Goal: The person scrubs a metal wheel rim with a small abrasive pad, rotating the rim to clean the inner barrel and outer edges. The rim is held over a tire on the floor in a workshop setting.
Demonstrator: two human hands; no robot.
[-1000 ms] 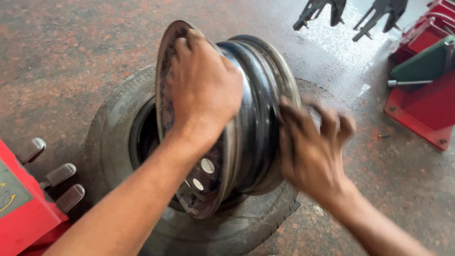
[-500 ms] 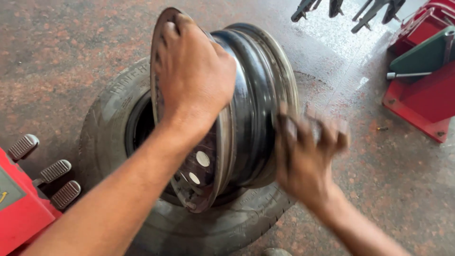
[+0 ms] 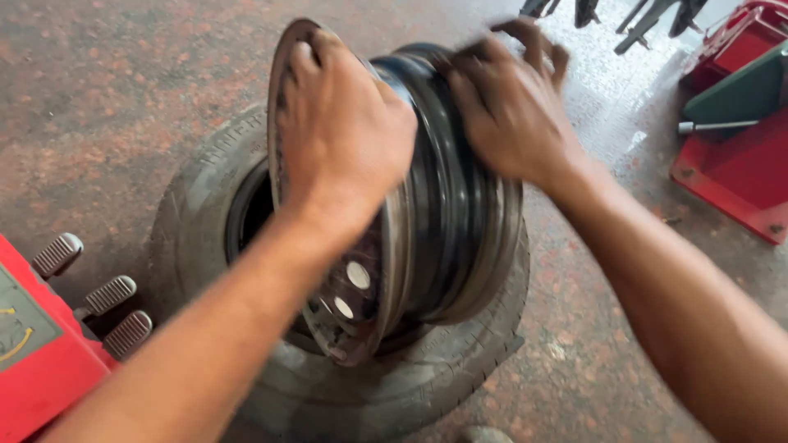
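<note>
On a stained, reddish workshop floor [image 3: 107, 90], a person held a bare steel wheel rim [image 3: 427, 221] upright on its edge, the rim resting on top of a black tyre [image 3: 394, 385] that lay flat on the ground. The left hand [image 3: 345, 139] was clamped over the near flange at the top of the rim, fingers curled over the metal lip. The right hand [image 3: 509, 115] lay on the top of the rim's barrel toward the far flange, its fingers bent over the dark metal; the hand was blurred, so how firmly it gripped could not be told. The rim's disc face, with its round holes, was turned toward the left and tilted slightly downward into the tyre's opening. At the lower left stood the corner of a red machine [image 3: 37, 361] with three ribbed grey foot pedals [image 3: 107, 295] projecting from it. At the right edge was another red metal stand [image 3: 739, 172], with a green part and a metal rod on it.
</note>
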